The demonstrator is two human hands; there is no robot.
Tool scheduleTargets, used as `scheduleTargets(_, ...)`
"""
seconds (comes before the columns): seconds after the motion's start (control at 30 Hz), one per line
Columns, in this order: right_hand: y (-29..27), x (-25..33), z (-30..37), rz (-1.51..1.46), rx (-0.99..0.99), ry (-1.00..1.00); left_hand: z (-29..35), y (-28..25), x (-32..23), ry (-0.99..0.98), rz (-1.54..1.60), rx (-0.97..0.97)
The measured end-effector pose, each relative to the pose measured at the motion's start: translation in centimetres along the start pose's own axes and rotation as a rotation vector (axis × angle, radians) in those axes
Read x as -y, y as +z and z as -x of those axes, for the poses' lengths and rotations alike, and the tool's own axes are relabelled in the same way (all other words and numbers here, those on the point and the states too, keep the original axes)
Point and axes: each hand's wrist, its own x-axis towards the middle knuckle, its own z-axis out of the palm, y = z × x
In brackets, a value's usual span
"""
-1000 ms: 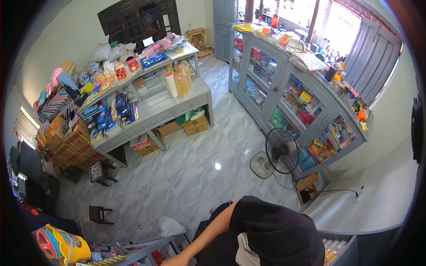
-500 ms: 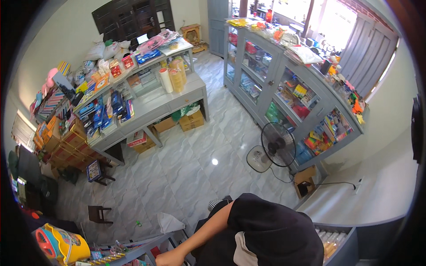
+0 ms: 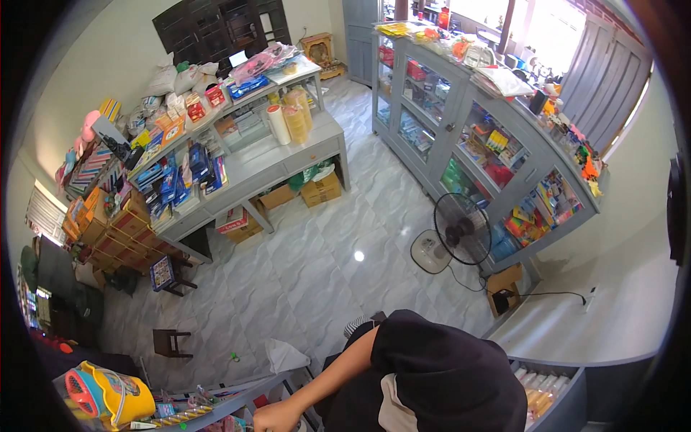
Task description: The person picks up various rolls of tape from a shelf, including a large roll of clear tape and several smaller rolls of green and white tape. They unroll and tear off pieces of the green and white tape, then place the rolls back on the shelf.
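Observation:
My left hand (image 3: 278, 416) is at the lower edge, its bare forearm coming out of a black short sleeve. The fingers look curled into a fist, and what they hold, if anything, is hidden. It is over the grey open-topped display case (image 3: 229, 409), which holds small packaged goods. Close to the hand lies a white plastic bag (image 3: 286, 356). A yellow toy bucket (image 3: 119, 398) with a red and blue piece stands farther left on the case. My right hand is out of view.
A grey counter (image 3: 263, 162) piled with stationery stands at the far left. Right of it is a glass-fronted cabinet (image 3: 450, 129), with a black fan (image 3: 461, 229) before it. Two low stools (image 3: 171, 343) stand on the tiled floor (image 3: 324, 266). A tray of packaged rolls (image 3: 543, 396) is at lower right.
The whole view has shifted a little, so the furniture sits slightly farther right. My left hand stays at nearly the same spot, still curled.

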Motion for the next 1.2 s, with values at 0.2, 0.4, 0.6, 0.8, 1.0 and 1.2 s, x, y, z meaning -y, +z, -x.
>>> scheduleTargets(0.2, -1.1, 0.6, -0.6, 0.062, 0.231, 0.123, 0.2, -0.2, 0.0, -0.034, 0.009, -0.034)
scheduleTargets(0.4, -0.7, 0.3, -0.7, 0.050, 0.132, 0.025, 0.1, -0.3, -0.4, -0.047, 0.012, -0.042)
scheduleTargets(0.6, -1.6, 1.7, -0.9, 0.106, 0.238, 0.099, -0.5, -0.7, 1.2, -0.066, 0.006, -0.034)
scheduleTargets(0.8, -0.5, -0.6, -1.0, 0.234, 0.212, -0.117, -0.9, -0.8, 2.1, -0.088, 0.074, 0.042)
scheduleTargets(1.0, -0.7, 0.4, -1.1, 0.196, 0.308, -0.055, -4.2, -3.4, 7.5, -0.233, 0.398, 0.342)
scheduleTargets(1.2, -1.0, 0.6, -0.7, 0.080, 0.229, -0.108, -2.3, -2.4, 4.6, -0.334, 0.288, 0.193)
